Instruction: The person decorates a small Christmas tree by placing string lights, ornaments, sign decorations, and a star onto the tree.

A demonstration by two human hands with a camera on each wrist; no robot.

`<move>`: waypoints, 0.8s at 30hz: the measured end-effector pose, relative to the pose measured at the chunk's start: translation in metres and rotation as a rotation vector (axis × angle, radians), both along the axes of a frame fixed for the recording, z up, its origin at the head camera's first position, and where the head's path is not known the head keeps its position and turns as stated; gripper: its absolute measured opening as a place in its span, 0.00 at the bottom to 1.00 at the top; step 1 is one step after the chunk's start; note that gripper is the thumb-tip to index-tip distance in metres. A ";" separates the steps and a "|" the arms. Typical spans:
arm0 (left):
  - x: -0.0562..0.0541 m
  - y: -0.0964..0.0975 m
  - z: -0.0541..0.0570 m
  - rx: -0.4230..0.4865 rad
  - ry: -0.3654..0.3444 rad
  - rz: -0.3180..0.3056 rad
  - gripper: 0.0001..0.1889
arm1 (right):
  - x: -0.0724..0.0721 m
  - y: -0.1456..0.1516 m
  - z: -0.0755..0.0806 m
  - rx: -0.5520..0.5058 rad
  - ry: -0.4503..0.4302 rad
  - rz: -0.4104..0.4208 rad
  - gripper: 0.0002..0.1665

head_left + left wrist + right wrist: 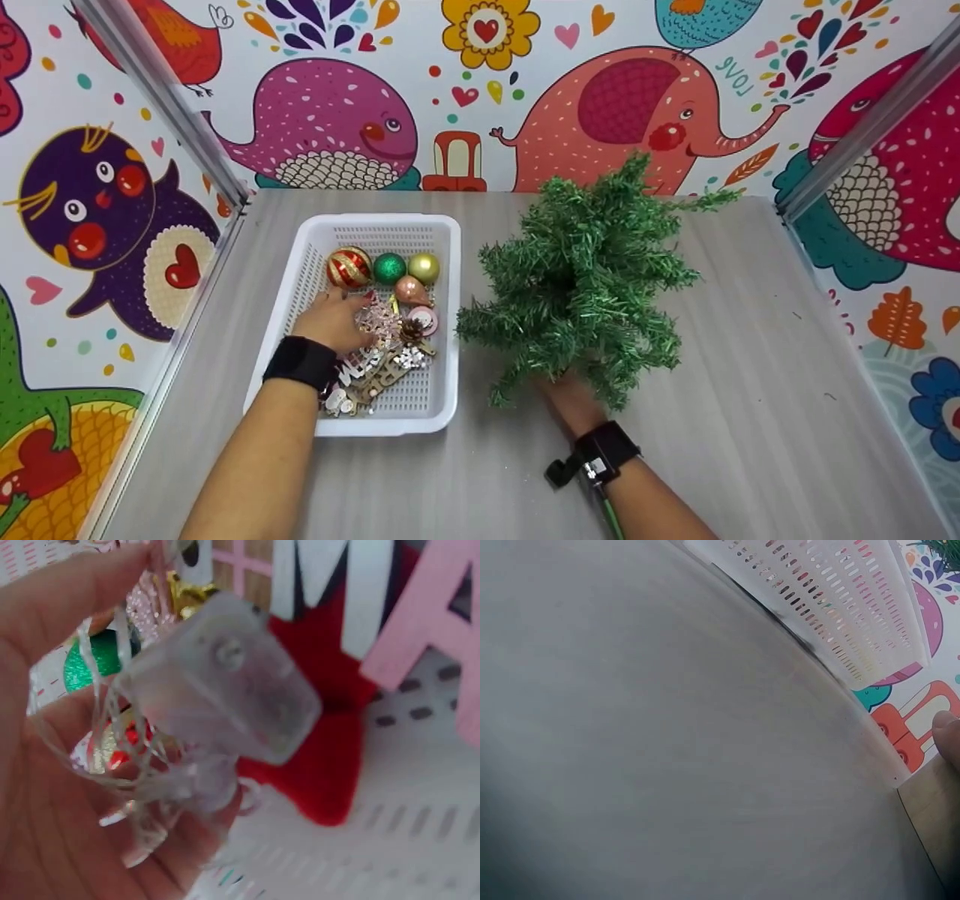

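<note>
My left hand [328, 321] reaches into the white basket [454, 315]. In the left wrist view, thumb and fingers curl around a bundle of string lights [150, 787] with clear wires and a blurred, translucent battery box [247, 682]. A red felt piece [326, 757] and white and pink letters [412, 630] lie beyond it. On the right, my right hand [571, 405] grips a small artificial Christmas tree [585, 292] low down, its fingers mostly hidden under the branches. In the right wrist view, the thumb [946, 736] shows at a wooden block [934, 821].
Baubles in striped red-gold [349, 267], green [389, 268] and yellow-gold [424, 268] sit at the basket's far end. Nearby lie a pine cone [412, 330] and white snowflakes [410, 358]. Printed cartoon walls [480, 90] enclose the grey table [750, 420].
</note>
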State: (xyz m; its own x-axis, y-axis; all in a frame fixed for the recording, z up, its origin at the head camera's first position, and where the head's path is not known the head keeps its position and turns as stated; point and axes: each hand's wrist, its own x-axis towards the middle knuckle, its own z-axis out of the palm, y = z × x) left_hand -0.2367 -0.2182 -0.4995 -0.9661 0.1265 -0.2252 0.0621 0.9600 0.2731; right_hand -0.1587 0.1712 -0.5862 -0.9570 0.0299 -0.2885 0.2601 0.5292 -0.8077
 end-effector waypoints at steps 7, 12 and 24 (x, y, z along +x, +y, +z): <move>-0.001 -0.003 -0.003 0.008 0.015 -0.005 0.28 | 0.000 0.001 -0.001 -0.027 0.017 -0.003 0.51; -0.004 -0.005 -0.008 0.023 0.046 0.000 0.25 | -0.001 0.001 -0.002 -0.045 -0.001 -0.024 0.54; -0.002 -0.008 -0.002 0.154 0.147 0.106 0.25 | 0.001 0.002 -0.002 0.012 -0.039 -0.038 0.56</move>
State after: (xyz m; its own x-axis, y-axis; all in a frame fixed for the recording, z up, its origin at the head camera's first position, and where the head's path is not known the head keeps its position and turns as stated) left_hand -0.2386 -0.2262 -0.5011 -0.9968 0.0444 -0.0666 0.0131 0.9110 0.4122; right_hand -0.1577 0.1735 -0.5884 -0.9430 0.0699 -0.3254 0.3118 0.5275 -0.7903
